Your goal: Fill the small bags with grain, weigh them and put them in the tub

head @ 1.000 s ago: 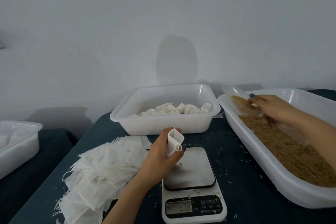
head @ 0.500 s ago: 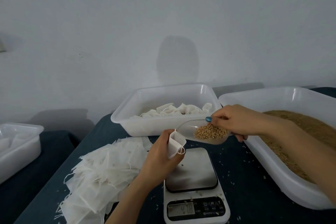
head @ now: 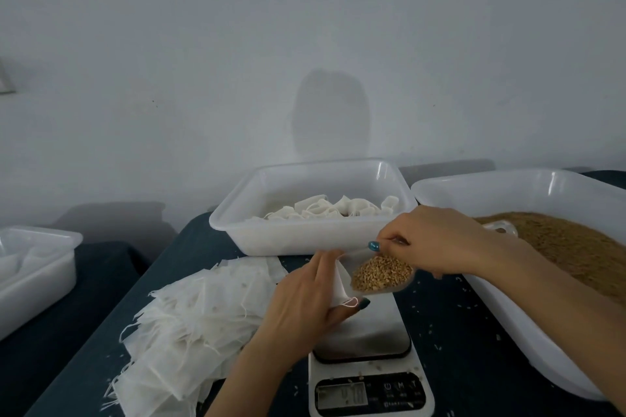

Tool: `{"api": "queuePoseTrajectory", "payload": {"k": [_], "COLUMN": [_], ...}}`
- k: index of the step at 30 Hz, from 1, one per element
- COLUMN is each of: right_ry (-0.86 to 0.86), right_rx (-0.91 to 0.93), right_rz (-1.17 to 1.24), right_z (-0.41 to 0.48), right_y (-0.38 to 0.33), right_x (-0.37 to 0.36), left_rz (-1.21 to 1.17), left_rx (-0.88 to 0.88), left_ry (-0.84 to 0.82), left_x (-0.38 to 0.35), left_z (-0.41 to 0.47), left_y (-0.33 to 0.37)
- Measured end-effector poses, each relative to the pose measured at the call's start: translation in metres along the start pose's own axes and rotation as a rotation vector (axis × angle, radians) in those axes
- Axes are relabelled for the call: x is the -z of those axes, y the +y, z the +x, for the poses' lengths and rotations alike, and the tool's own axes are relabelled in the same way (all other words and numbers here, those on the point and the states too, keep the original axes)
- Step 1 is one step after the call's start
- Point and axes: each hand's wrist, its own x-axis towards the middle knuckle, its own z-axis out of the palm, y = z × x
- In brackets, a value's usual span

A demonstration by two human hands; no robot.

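My left hand point(head: 305, 301) grips a small white bag point(head: 339, 284) above the scale point(head: 367, 349), its mouth turned to the right. My right hand point(head: 437, 240) holds a clear plastic scoop point(head: 381, 276) loaded with brown grain, and the scoop's lip meets the bag's mouth. At the back stands a white tub point(head: 305, 237) holding several filled bags. A larger white tub point(head: 501, 301) on the right holds loose brown grain point(head: 569, 247). The scale's platform is bare.
A heap of empty white bags point(head: 196, 325) lies on the dark table left of the scale. Another white tub point(head: 34, 278) sits at the far left on a separate surface. Stray grains dot the tabletop around the scale. A plain wall stands behind.
My right hand lifted the scoop out of the grain tub and carried it left to the bag's mouth. My left hand stayed above the scale with the bag.
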Motion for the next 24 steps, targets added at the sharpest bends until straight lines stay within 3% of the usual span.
{"api": "queuePoseTrajectory", "payload": {"k": [8, 13, 24], "right_ry": [0.036, 0.083, -0.025], "right_rx": [0.010, 0.027, -0.022], "right_rz": [-0.135, -0.272, -0.278], "right_z": [0.003, 0.009, 0.013], "right_y": [-0.013, -0.022, -0.034], "right_x": [0.003, 0.012, 0.033], "left_rz": [0.009, 0.000, -0.128], "left_rx": [-0.001, -0.006, -0.003], "left_ry": [-0.100, -0.063, -0.032], "left_x": [-0.002, -0.001, 0.001], "left_z": [0.001, 0.000, -0.002], "left_y": [0.004, 0.004, 0.008]}}
